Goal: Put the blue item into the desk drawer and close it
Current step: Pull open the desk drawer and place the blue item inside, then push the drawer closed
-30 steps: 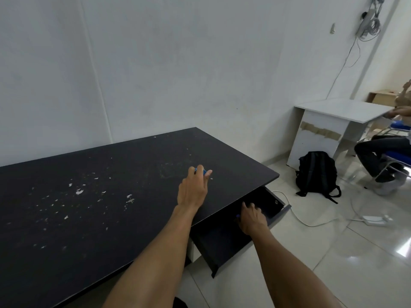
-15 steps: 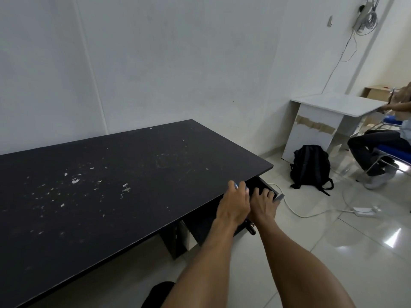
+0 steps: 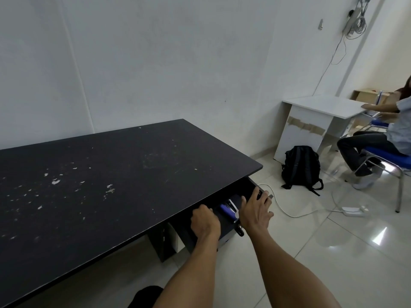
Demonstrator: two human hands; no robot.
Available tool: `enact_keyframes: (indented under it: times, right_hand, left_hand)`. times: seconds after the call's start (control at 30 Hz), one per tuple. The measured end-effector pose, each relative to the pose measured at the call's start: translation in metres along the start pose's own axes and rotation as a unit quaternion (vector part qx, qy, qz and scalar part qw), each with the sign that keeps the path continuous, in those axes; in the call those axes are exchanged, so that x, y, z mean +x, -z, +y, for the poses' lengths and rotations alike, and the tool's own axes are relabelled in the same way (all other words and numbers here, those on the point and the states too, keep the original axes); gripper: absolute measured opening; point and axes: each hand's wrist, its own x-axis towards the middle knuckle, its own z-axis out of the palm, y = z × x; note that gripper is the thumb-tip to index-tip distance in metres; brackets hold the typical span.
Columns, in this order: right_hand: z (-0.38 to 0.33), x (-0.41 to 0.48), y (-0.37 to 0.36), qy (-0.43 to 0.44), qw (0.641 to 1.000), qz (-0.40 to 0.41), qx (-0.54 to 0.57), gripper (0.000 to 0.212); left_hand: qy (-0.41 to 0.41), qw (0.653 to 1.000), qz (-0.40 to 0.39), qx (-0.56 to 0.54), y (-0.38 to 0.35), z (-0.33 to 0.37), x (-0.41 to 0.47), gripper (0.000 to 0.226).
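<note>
The blue item [image 3: 227, 210], a slim blue and white object, lies inside the partly open drawer [image 3: 249, 187] under the right end of the black desk [image 3: 111, 174]. My left hand [image 3: 205, 221] rests at the drawer's near left corner just left of the item, fingers curled down into the drawer, tips hidden, holding nothing I can see. My right hand [image 3: 255, 210] lies spread against the drawer front, fingers over its top edge. A dark key fob [image 3: 239, 230] hangs from the drawer front below my right wrist.
A black backpack [image 3: 300, 168] stands on the tiled floor beyond the drawer. A white cable [image 3: 287, 213] and power adapter [image 3: 351, 210] lie on the floor. A white table [image 3: 320, 105] and a seated person [image 3: 375, 141] on a blue chair are at the right.
My left hand carried the blue item from the desktop down into the drawer and let it go. The drawer is pushed much further in than a second ago. My right hand stays on its front.
</note>
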Motion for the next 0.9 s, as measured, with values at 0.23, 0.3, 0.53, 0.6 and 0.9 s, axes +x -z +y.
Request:
enact_keyframes:
  times: [0.23, 0.3, 0.53, 0.6, 0.9]
  right_hand:
    - [0.002, -0.002, -0.005, -0.016, 0.999, 0.032, 0.016, 0.061]
    - [0.002, -0.004, -0.004, -0.025, 0.998, 0.034, 0.035, 0.063]
    - [0.001, -0.014, -0.004, -0.072, 0.992, 0.039, 0.097, 0.066]
    - [-0.002, -0.018, -0.004, -0.093, 0.986, 0.042, 0.133, 0.066]
    - [-0.006, -0.026, -0.006, -0.19, 0.959, -0.041, 0.208, 0.067]
  left_hand:
    - [0.009, 0.995, -0.026, 0.101, -0.005, -0.004, 0.003, 0.031]
    - [-0.007, 0.992, -0.024, 0.122, -0.005, -0.004, 0.005, 0.031]
    - [-0.029, 0.983, -0.008, 0.18, -0.006, -0.004, 0.001, 0.039]
    - [-0.048, 0.978, 0.006, 0.204, -0.004, -0.002, -0.003, 0.04]
    - [-0.412, 0.903, 0.001, 0.124, 0.018, 0.018, -0.003, 0.027]
